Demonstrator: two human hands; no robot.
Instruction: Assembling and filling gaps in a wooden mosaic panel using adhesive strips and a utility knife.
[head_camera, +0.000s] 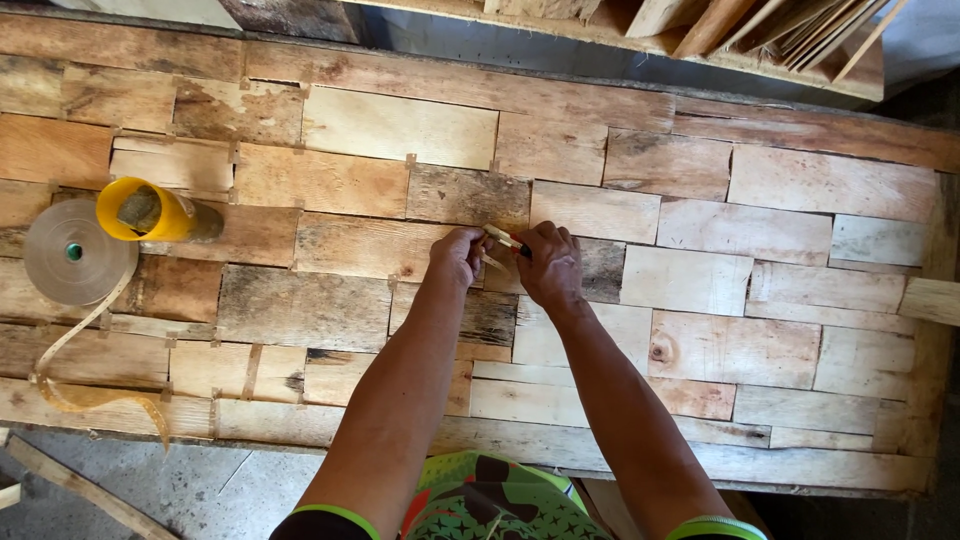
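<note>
Head cam: both hands at worktop (800, 190) centre, left hand (458, 255) w/ grip pinched on a thin tape strip (492, 263), right hand (550, 265) closed on a small red-handled tool (508, 241); strip prob. light, floppy, best held by its ends.

The single head-worn camera is looking almost straight down from above the person's own forearms, sitting fairly near the patchwork wooden worktop (700, 200), which is filling most of the view, with its far edge lying toward the top and grey floor (200, 490) showing bottom left.
</note>
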